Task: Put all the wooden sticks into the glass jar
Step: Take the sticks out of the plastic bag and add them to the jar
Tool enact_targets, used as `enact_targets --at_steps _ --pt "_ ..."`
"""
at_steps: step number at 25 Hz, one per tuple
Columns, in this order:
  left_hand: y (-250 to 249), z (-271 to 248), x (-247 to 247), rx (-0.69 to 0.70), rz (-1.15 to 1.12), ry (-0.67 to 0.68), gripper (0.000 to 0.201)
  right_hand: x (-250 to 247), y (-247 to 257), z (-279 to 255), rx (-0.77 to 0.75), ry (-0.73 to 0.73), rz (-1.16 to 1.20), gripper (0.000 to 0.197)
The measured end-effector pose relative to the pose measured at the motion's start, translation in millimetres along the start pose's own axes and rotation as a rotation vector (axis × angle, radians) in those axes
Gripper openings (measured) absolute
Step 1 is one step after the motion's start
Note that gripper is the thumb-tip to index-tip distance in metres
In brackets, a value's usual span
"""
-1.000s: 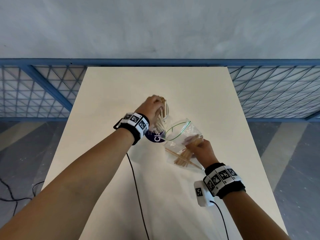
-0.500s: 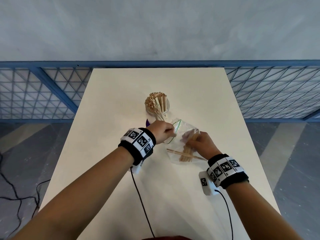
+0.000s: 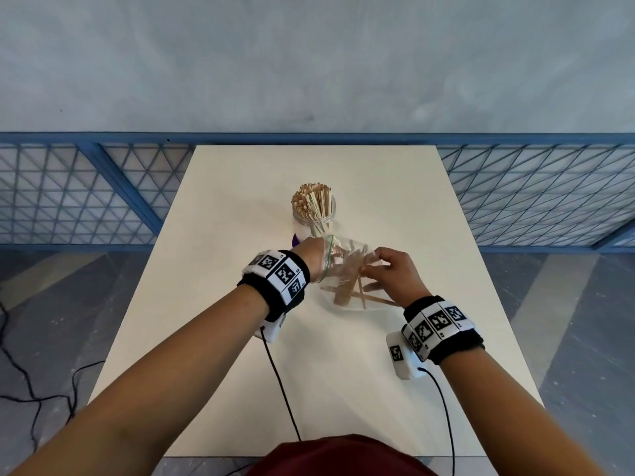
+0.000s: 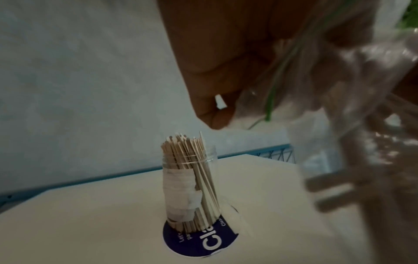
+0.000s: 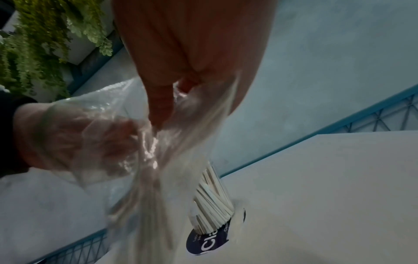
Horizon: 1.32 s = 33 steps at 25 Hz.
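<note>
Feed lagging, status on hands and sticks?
Left hand inside bag, right hand pinching it from outside. Most sticks in jar, several sticks remain bagged. Nothing in the way.

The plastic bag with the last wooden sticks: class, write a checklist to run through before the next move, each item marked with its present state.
1. Glass jar upright on the table: ok.
2. Jar mouth unobstructed: ok.
3. Room in the jar for more: cannot tell.
4. Left hand inside the plastic bag: ok.
5. Right hand pinches the bag: ok.
6. Wooden sticks in the bag gripped: cannot tell.
</note>
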<state>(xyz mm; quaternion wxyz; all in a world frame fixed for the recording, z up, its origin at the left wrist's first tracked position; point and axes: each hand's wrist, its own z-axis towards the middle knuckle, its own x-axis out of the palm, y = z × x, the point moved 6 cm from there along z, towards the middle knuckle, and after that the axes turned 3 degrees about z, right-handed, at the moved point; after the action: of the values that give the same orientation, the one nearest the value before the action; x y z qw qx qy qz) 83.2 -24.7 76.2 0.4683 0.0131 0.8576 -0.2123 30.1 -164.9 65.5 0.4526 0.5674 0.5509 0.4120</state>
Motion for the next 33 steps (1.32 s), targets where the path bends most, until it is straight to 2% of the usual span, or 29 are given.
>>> enact_targets --at_steps 2,5,7,11,14,15,18,20,21,22,24,26,27,29,33 --pt "-2 -2 -5 0.03 -0.032 -0.079 0.041 -1 1 2 -0.009 -0.035 0.01 0.033" --pt "-4 -6 -8 0.027 -0.12 -0.121 0.045 1 5 4 -0.039 -0.058 -0.024 0.038" --pt "-4 -5 -8 0.012 -0.162 -0.101 0.043 2 8 5 -0.058 -0.074 -0.062 0.038" --pt "-7 -7 -5 -0.05 -0.082 -0.053 0.046 7 11 8 -0.077 -0.055 -0.082 0.038" --pt "-9 -16 -8 -0.029 -0.076 -0.026 0.05 14 14 6 -0.088 -0.034 -0.178 0.02" --pt "-7 -16 -9 -0.031 -0.106 -0.015 0.05 16 13 5 -0.063 -0.001 -0.204 0.01" --pt "0 -15 -16 -0.01 -0.255 -0.014 0.05 25 0 2 0.111 0.235 -0.269 0.014" --pt "4 -10 -13 0.021 -0.444 0.019 0.038 33 -3 -3 0.157 0.384 -0.343 0.004" --pt "5 -8 -12 0.028 -0.583 0.025 0.026 35 -4 -4 0.155 0.412 -0.382 0.007" --pt "4 -10 -13 0.029 -0.677 0.033 0.026 36 -5 -3 0.154 0.415 -0.404 0.014" --pt "13 -7 -13 -0.022 -0.718 0.043 0.037 35 -7 0 0.163 0.387 -0.434 0.021" --pt "19 -11 -16 -0.093 -0.676 0.064 0.019 31 -10 3 0.184 0.36 -0.526 0.018" --pt "25 -7 -18 -0.105 -0.6 0.025 0.02 28 -11 4 0.185 0.355 -0.6 0.019" --pt "28 -12 -25 -0.134 -0.519 -0.017 0.038 24 -12 4 0.183 0.357 -0.658 0.024" --pt "31 -13 -41 -0.057 -0.35 -0.153 0.032 24 -6 1 0.16 0.393 -0.529 0.027"
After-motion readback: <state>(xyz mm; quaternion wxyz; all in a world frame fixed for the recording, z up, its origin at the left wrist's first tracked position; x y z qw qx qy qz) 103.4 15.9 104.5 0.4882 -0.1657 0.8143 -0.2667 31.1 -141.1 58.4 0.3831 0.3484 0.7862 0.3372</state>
